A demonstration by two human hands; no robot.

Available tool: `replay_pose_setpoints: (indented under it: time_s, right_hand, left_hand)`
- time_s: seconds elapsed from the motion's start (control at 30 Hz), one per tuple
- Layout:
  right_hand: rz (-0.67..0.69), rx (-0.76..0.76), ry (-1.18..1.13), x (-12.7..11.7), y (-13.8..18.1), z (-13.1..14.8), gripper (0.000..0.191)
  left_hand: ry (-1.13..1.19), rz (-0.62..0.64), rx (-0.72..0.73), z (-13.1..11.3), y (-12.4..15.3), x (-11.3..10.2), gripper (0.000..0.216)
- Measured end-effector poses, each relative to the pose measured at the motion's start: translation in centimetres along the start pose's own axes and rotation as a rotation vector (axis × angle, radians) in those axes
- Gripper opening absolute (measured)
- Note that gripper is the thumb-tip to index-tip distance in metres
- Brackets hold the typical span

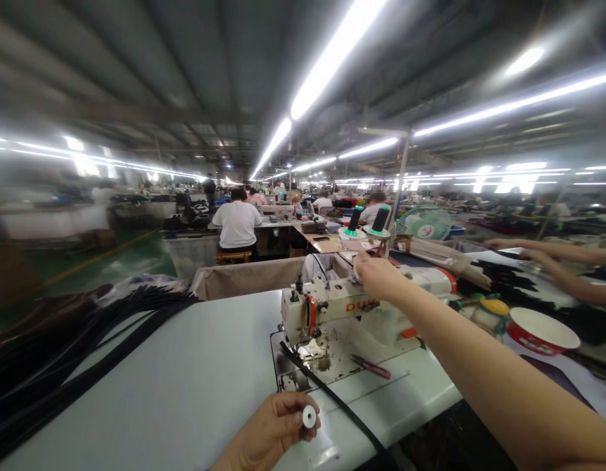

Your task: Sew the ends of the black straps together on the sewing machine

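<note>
My left hand (278, 428) pinches a small white bobbin (309, 417) by its rim, over the front edge of the table. Its round face with a dark centre hole points at me. My right hand (376, 275) reaches across to the top of the sewing machine (332, 304), fingers bent together behind its upper edge; anything between them is hidden. A black strip (332, 396) runs from beside the needle area down to the table's front edge. Thread snips (374, 367) with red handles lie on the machine bed, right of the strip.
Two black thread cones (353, 221) stand behind the machine, near a green fan (423, 224). Many black strips (101, 347) lie at left. A red and white bowl (543, 330) sits at right, near another person's arms (568, 261). A seated person (237, 222) works ahead.
</note>
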State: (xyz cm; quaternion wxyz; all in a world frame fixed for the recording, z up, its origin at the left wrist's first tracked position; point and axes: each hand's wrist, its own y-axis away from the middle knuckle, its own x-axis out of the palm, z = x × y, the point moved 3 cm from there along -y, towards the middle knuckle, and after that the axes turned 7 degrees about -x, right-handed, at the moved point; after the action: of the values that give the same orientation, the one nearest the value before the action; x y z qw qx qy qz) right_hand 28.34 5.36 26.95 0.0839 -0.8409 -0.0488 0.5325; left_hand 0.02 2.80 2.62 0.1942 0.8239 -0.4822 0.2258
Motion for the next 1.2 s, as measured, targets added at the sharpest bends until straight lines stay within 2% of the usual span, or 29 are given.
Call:
replay_pose_setpoints:
  time_s: [0.13,0.23,0.4,0.57,0.73,0.8,0.9,0.97,1.07,1.2]
  right_hand:
    - [-0.019,0.065,0.026,0.0,0.0,-0.1,0.031]
    - [-0.052,0.021,0.032,-0.2,-0.1,0.4,0.036]
    - [0.020,0.055,0.032,-0.4,-0.2,0.2,0.026]
    - [-0.045,0.033,0.054,-0.5,-0.1,0.7,0.035]
    - [0.022,0.066,0.057,-0.4,-0.1,0.1,0.023]
    - [-0.006,0.083,0.075,-0.5,-0.1,0.1,0.028]
    - [-0.042,0.024,0.078,-0.4,-0.3,0.5,0.035]
    - [-0.014,-0.010,0.067,-0.3,-0.4,0.4,0.030]
    - [0.026,0.026,0.069,-0.3,-0.4,-0.2,0.022]
    - [-0.045,0.041,0.086,-0.4,-0.3,0.2,0.032]
  left_hand:
    - [-0.032,0.013,-0.010,-0.2,0.2,0.2,0.048]
    - [-0.031,0.008,-0.020,-0.3,0.3,0.4,0.047]
    - [-0.019,0.027,-0.028,-0.1,0.3,0.4,0.048]
    - [-0.002,0.026,-0.024,0.2,0.0,0.0,0.046]
    - [0.007,0.052,-0.027,0.0,0.0,0.2,0.045]
    - [0.005,0.068,-0.026,-0.1,0.0,0.2,0.047]
    - [0.006,0.070,-0.025,0.1,0.0,0.1,0.047]
    - [0.007,0.062,-0.023,0.3,-0.1,-0.1,0.045]
    - [0.004,0.056,-0.019,0.4,-0.2,-0.4,0.046]
    - [0.005,0.065,-0.028,0.5,-0.2,-0.4,0.048]
